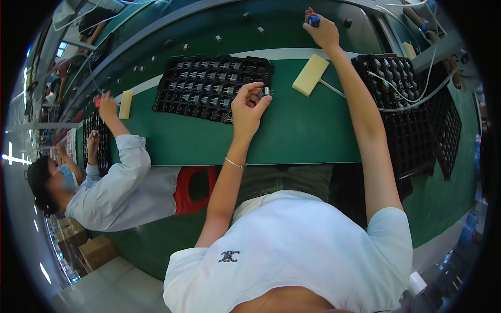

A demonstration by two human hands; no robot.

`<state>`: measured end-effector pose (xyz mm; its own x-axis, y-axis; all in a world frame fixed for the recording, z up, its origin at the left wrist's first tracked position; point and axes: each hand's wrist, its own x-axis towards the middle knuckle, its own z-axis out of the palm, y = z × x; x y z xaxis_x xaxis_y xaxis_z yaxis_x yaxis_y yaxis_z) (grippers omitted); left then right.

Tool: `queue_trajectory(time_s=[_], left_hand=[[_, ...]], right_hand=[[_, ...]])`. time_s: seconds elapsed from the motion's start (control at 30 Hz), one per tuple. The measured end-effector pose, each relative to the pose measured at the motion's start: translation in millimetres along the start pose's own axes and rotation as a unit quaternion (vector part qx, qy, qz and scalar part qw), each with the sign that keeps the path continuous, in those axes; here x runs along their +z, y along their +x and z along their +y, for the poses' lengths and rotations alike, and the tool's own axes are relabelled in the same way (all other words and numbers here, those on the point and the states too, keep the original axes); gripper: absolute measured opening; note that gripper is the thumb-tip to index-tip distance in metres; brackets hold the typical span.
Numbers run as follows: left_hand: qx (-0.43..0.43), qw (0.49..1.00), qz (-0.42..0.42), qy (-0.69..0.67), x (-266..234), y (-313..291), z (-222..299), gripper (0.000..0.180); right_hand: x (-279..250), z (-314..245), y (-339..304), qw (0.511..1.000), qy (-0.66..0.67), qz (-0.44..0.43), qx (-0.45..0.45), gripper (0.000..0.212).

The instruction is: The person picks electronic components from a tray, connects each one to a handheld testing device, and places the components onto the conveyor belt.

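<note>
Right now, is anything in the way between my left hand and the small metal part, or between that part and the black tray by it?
Nothing visible: your left hand grips the small metal part directly, by the right edge of the black tray. The yellow block lies farther right, clear of both.

Metal part partly hidden by left fingers; co-worker's hand blurred.

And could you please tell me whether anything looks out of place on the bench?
Only the outermost black tray at right looks askew: it angles away from the neighbouring tray instead of lining up. I see no spill or damage.
</note>
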<state>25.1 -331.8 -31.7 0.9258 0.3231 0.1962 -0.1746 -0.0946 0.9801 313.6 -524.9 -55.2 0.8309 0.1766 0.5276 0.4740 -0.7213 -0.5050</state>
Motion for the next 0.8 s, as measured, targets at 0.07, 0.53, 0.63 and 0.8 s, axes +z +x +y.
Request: queue_trajectory(time_s=[0.07,0.53,0.63,0.8], left_hand=[[-0.002,1.0,0.001,-0.005,-3,2,4,0.03],[-0.144,0.955,-0.07,-0.251,10,9,30,0.026],[-0.166,0.927,-0.098,-0.322,18,10,31,0.028],[-0.167,0.949,-0.119,-0.241,23,8,34,0.029]], right_hand=[[8,4,6,0.997,-0.071,-0.014,0.033,0.045],[-80,-119,-105,0.851,0.478,-0.163,0.146,0.034],[-96,-133,-124,0.805,0.519,-0.223,0.181,0.037],[-95,-127,-133,0.723,0.617,-0.213,0.228,0.04]])
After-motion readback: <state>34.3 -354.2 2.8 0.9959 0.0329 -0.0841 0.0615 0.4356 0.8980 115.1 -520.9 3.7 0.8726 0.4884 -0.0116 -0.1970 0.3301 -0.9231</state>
